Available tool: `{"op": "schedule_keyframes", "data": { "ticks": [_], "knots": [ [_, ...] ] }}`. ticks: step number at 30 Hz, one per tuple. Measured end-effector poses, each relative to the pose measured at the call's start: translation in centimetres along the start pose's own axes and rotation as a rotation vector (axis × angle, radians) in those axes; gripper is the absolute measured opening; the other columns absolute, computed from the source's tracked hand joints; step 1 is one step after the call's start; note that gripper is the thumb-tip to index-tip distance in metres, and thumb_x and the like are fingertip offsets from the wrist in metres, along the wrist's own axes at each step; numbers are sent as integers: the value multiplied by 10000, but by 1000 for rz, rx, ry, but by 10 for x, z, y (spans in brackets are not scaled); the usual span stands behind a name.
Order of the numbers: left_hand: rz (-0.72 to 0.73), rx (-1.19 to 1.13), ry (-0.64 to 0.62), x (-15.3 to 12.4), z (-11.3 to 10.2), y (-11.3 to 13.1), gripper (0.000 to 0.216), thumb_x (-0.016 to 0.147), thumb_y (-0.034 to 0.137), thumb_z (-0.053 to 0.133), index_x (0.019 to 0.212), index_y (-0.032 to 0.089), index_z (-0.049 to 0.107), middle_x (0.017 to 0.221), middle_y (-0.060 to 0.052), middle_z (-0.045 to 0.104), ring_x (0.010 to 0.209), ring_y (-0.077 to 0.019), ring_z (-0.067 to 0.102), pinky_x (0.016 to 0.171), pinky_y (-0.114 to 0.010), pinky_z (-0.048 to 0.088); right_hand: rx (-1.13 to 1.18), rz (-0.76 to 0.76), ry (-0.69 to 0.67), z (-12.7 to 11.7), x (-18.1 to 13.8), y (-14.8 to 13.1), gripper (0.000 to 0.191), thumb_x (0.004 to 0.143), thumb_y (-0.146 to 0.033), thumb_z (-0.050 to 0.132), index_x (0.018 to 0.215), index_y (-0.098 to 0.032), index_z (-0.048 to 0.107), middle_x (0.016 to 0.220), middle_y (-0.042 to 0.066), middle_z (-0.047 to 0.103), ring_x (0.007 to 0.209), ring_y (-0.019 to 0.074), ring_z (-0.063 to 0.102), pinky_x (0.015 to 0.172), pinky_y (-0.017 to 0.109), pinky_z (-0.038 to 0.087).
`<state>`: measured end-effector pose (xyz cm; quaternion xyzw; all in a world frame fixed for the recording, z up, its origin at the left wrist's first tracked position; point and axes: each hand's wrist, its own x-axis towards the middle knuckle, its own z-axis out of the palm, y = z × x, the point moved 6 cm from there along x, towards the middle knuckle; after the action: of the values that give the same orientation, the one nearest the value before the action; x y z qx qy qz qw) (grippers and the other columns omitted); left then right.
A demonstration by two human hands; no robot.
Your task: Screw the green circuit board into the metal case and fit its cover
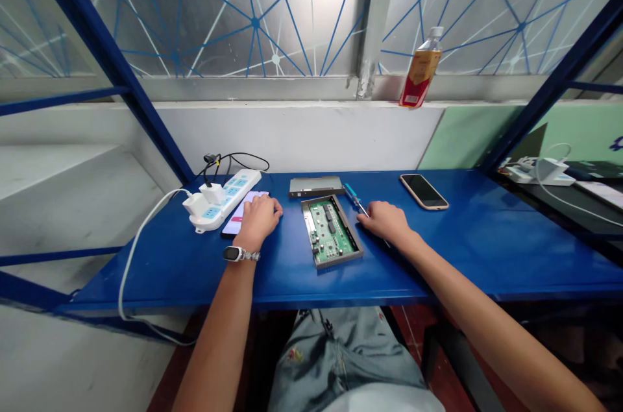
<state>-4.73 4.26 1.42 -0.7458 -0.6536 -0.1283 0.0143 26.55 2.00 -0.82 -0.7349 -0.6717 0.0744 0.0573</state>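
My left hand point(260, 217) rests at the right edge of a phone with a lit screen point(237, 222). Its fingers are loosely bent, the thumb stands apart, and nothing shows in it. A screwdriver with a blue handle point(351, 193) points away from me, and my right hand point(387, 220) lies closed over its metal shaft. Between my hands sits an open metal case point(360, 244) with a green circuit board point(331, 228) in it. Just behind that lies a flat grey metal cover point(316, 186).
A white power strip point(228, 196) with plugs and cables is left of the lit phone. A dark-screened phone point(424, 191) lies at the right on the blue table point(487, 237). On the window ledge behind stands a drink bottle point(421, 71). Blue metal posts flank the table.
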Motion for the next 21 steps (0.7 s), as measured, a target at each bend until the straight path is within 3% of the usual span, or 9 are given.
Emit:
{"op": "schedule_keyframes", "data": {
  "ticks": [4, 9, 13, 16, 21],
  "knots": [
    [57, -9, -14, 0, 2, 11, 143, 900, 188, 614, 873, 201, 753, 1058, -138, 708, 1102, -335, 613, 963, -439, 442, 159, 2, 35, 0, 7, 4, 328, 945, -388, 448, 824, -180, 671, 884, 137, 737, 832, 274, 697, 685, 314, 434],
    [115, -149, -29, 3, 4, 12, 142, 909, 201, 632, 897, 218, 773, 1003, -96, 725, 996, -284, 665, 884, -364, 475, 827, -124, 161, -12, 13, -3, 368, 952, -449, 431, 671, -217, 483, 563, -12, 510, 540, 145, 492, 547, 256, 350],
    [127, -246, 12, 5, 2, 4, 193, 920, 179, 600, 986, 210, 778, 1037, -86, 749, 983, -255, 683, 889, -345, 494, 1257, -222, 193, -20, 14, -24, 469, 892, -646, 560, 736, -204, 555, 501, -69, 437, 418, 90, 367, 446, 231, 287],
    [105, -272, -24, 7, 6, -2, 173, 853, 155, 665, 966, 206, 787, 1040, -81, 761, 977, -253, 693, 893, -343, 510, 1419, -237, 145, -22, 15, -44, 515, 813, -708, 658, 782, -199, 586, 474, -76, 465, 376, 83, 395, 398, 214, 265],
    [57, -319, -87, 9, 13, -5, 143, 838, 147, 668, 887, 188, 796, 984, -91, 778, 947, -252, 710, 867, -334, 524, 1493, -317, 118, -23, 17, -70, 569, 767, -728, 717, 794, -166, 629, 681, 56, 725, 460, 113, 600, 393, 202, 352]
  ]
}}
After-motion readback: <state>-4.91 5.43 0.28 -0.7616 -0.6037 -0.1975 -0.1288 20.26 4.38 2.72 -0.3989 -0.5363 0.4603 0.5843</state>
